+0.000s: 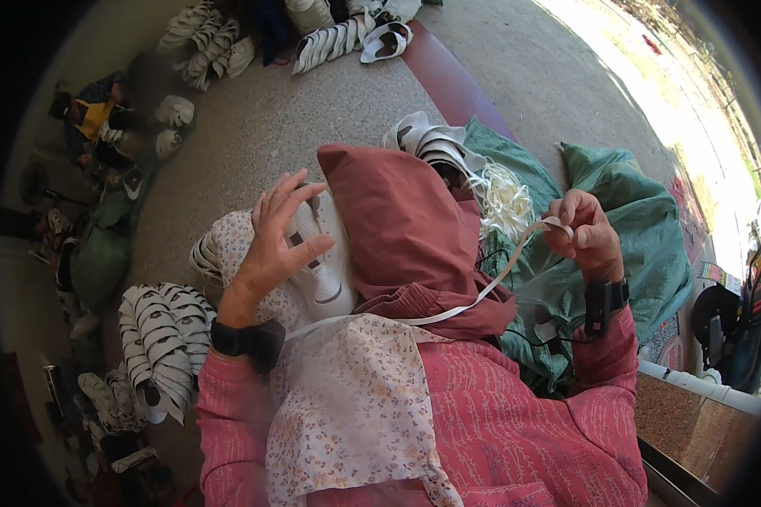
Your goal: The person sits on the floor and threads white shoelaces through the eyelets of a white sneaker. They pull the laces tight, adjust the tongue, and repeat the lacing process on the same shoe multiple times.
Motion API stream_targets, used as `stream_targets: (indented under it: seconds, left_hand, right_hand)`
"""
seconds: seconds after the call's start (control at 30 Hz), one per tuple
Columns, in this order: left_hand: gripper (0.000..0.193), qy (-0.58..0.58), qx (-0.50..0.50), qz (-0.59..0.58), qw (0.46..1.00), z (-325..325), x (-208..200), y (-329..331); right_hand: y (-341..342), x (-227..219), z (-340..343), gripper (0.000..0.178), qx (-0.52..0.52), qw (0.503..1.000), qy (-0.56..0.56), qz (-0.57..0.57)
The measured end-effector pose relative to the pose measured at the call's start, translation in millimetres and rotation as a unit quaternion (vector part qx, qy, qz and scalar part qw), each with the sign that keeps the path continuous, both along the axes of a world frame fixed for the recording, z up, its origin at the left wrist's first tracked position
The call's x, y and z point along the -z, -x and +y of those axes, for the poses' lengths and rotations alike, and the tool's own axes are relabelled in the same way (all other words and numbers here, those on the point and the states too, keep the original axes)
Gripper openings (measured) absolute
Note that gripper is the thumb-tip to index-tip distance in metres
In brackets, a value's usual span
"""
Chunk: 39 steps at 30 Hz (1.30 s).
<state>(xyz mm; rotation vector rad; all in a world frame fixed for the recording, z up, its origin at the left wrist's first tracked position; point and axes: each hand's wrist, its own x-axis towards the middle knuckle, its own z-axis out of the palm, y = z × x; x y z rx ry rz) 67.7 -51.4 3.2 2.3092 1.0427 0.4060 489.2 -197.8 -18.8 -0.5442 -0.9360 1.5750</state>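
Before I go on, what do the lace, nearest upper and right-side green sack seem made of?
Lace: probably textile, matte; flat and softly bending.
Upper: perhaps synthetic leather or knit, low-sheen; it holds its curve.
Sack: likely woven plastic, faintly glossy; crisp creases.

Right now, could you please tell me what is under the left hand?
A white shoe upper shows beneath the left hand; what the hand covers cannot be seen.

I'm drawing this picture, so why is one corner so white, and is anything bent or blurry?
In the head view, sunlit ground at upper right looks washed out; the left side is dim; edges curve near the black rim; a hazy patch softens the flowered cloth.
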Motion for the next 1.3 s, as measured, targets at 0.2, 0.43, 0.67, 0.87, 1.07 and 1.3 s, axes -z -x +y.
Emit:
stream_targets:
  seconds: [0.2, 0.43, 0.67, 0.87, 1.07, 1.3]
  left_hand:
    - [0.073, 0.284, 0.175, -0.285, 0.898, -63.9, -74.4, -70.9]
    - [0.037, 0.407, 0.058, -0.389, 0.824, -70.7, -105.6, 23.5]
    - [0.04, 0.366, -0.085, -0.449, 0.811, -95.8, -75.9, 187.2]
    - [0.041, 0.338, -0.133, -0.683, 0.634, -122.9, -34.6, 273.6]
    - [0.036, 0.286, -0.142, -0.81, 0.492, -127.6, 4.4, 313.2]
    - [0.025, 0.247, -0.272, -0.822, 0.434, -133.2, 69.1, 359.4]
  right_hand:
    - [104.7, -112.5, 30.3, 0.014, -0.138, 0.982, -0.125, -0.01]
    - [82.1, -89.9, 72.6, 0.018, -0.078, 0.958, 0.029, 0.274]
    - [-63.8, 38.7, 83.8, 0.027, 0.197, 0.895, 0.236, 0.325]
    - [-153.1, 119.6, 84.4, 0.031, 0.277, 0.847, 0.253, 0.377]
    - [-158.1, 120.5, 77.0, 0.031, 0.313, 0.843, 0.235, 0.37]
    - [-69.8, 55.8, 42.6, 0.032, 0.163, 0.961, 0.169, 0.144]
